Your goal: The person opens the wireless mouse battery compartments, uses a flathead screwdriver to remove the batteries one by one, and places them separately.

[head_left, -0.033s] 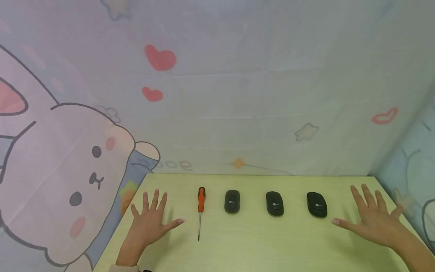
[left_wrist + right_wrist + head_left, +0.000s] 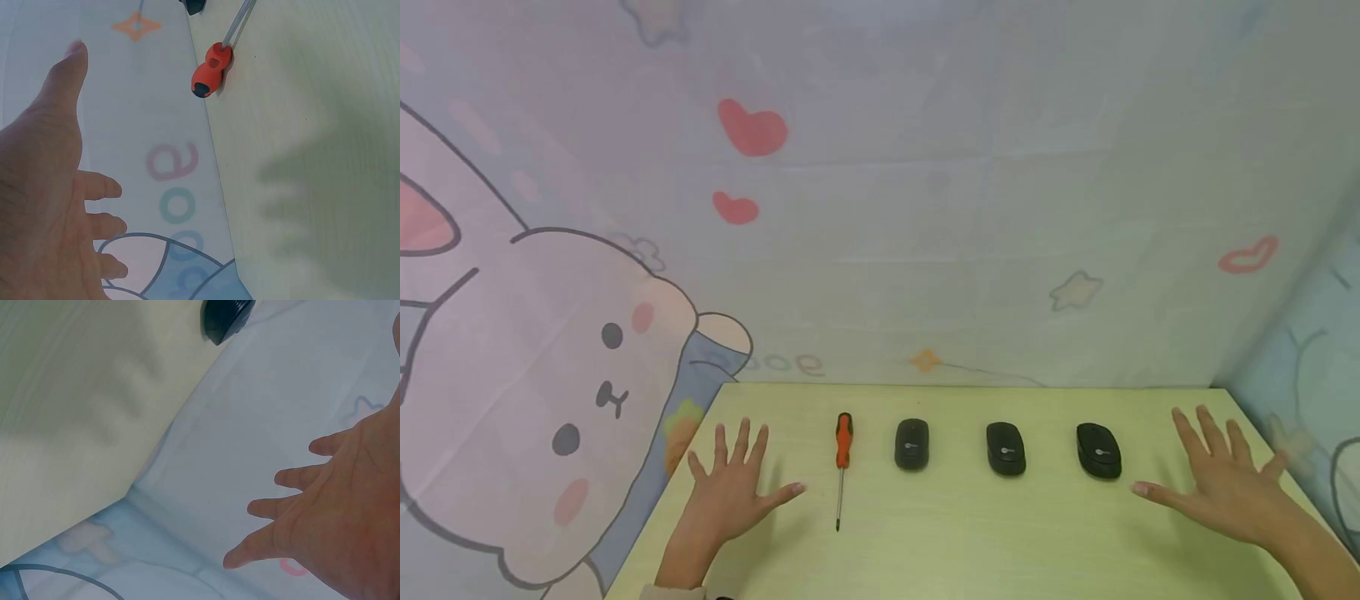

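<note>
A pale printed cloth backdrop [image 2: 887, 100] rose behind the worktop and ran down past its left and right edges. The pale yellow-green worktop [image 2: 970, 533] met it along the far edge; its near edge lay out of view. Beside the left edge the cloth bore a big sideways rabbit print [image 2: 512, 375].

The right hand [image 2: 1232, 487] hung above the worktop by the right edge, its little finger crossing that edge in the head view. The left hand [image 2: 730, 492] hung above the worktop close along the left edge, a pale sleeve [image 2: 673, 592] at its wrist. Both had fingers straight and spread wide, thumbs pointing inward, holding nothing, and cast soft shadows on the surface.

An orange-and-black screwdriver [image 2: 843, 454] lay nearest the left hand, handle toward the far edge, tip toward the near one; it stood between that hand and the mice. Three black computer mice lay apart in a row near the far edge: the left mouse [image 2: 912, 444] next to the screwdriver, the middle mouse [image 2: 1006, 448], and the right mouse [image 2: 1099, 451] nearest the right hand.

Against the earlier head view, hands, screwdriver and mice showed no clear change of place.
</note>
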### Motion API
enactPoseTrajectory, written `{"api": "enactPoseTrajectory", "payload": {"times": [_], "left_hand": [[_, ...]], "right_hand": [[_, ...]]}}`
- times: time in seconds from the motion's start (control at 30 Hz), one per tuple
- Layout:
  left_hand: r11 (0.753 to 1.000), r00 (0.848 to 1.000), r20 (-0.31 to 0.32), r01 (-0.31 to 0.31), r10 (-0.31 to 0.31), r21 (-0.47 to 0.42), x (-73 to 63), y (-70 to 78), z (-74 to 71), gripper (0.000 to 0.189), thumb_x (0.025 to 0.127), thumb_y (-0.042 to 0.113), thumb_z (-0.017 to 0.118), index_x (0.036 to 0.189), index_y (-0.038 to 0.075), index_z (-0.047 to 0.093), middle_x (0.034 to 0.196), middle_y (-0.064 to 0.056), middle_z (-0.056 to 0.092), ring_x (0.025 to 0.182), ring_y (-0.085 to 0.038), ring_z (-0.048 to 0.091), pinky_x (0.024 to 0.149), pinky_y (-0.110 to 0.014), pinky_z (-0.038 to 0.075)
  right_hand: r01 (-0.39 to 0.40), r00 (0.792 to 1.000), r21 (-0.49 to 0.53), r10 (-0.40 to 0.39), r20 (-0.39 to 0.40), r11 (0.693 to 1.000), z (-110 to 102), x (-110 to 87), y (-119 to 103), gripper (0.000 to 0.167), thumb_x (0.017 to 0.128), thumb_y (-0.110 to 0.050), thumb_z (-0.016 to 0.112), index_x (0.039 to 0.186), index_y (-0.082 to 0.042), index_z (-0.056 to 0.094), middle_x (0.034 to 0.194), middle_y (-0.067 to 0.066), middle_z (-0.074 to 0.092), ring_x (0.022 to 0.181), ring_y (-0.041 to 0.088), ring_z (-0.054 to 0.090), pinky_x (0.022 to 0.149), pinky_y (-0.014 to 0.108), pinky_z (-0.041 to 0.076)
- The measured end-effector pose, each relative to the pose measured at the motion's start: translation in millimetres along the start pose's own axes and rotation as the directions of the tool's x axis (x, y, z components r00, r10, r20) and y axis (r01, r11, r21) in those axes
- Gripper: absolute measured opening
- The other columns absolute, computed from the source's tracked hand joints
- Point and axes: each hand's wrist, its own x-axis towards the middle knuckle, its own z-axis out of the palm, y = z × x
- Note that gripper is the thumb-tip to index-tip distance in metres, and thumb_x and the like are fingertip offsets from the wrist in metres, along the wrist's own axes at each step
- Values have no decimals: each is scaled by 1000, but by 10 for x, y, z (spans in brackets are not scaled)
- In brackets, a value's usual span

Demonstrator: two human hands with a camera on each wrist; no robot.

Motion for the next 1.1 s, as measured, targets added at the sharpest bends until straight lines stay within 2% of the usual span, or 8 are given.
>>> {"api": "enactPoseTrajectory", "payload": {"times": [0.3, 0.6, 0.87, 1.1], "left_hand": [[1000, 1000, -28, -13, 13, 17, -35, 12, -15, 115, 86, 87, 56, 166, 9, 29, 173, -25, 18, 157, -63, 6, 108, -96, 9], [999, 999, -35, -7, 9, 39, -56, -2, -30, 115, 85, 88, 55, 166, 10, 30, 173, -24, 19, 157, -62, 9, 109, -95, 12], [1000, 1000, -25, -8, 8, 27, -40, 16, -35, 117, 85, 89, 55, 166, 9, 29, 174, -24, 19, 157, -61, 10, 110, -94, 12], [1000, 1000, -2, -23, 23, 11, -14, 35, -11, 118, 84, 91, 53, 167, 10, 27, 174, -23, 17, 159, -59, 8, 110, -94, 11]], "right_hand": [[-8, 1000, -17, 8, 8, 1000, -9, -43, 8, 128, 91, -77, 61, 166, -10, -18, 167, 38, -18, 143, 79, -9, 87, 103, -7], [-1, 1000, -3, 1, 1, 1000, -28, -56, -30, 128, 91, -76, 62, 166, -11, -19, 167, 39, -18, 145, 75, -17, 86, 102, -12], [-7, 1000, 1, 7, 3, 1000, -41, -67, -33, 128, 91, -76, 62, 166, -10, -18, 168, 39, -15, 146, 74, -17, 87, 102, -13], [6, 1000, -8, -6, -16, 1000, -31, -62, -46, 129, 89, -75, 65, 167, -10, -14, 169, 38, -13, 149, 72, -10, 88, 102, -9]]}}
